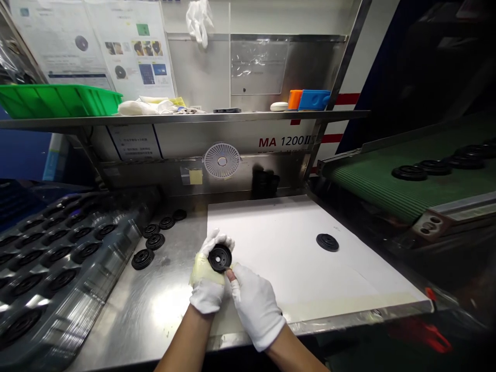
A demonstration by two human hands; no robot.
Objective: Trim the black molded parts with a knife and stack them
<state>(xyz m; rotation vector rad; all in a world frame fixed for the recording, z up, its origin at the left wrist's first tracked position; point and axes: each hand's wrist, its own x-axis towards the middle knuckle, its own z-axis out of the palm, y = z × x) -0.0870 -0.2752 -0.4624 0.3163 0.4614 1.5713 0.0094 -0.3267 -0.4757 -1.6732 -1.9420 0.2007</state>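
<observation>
My left hand [209,276], in a white glove with yellowish tape round it, grips a round black plastic part [220,257]. The part is tilted so that its hollow face with a light centre hole shows. My right hand [253,302], gloved in white with a bare thumb tip, is closed at the lower right rim of the part. Whatever its fingers hold, if anything, is hidden. On the metal table left of my hands lie several similar black discs [155,241]. Another black disc [327,242] rests on the white sheet [279,258] to the right.
Stacked clear trays [96,294] with black discs fill the left side. A green conveyor belt [372,181] carrying several discs runs at the right. Above the table, a shelf [248,118] bears a green bin [58,102]. A small white fan [222,161] sits below the shelf.
</observation>
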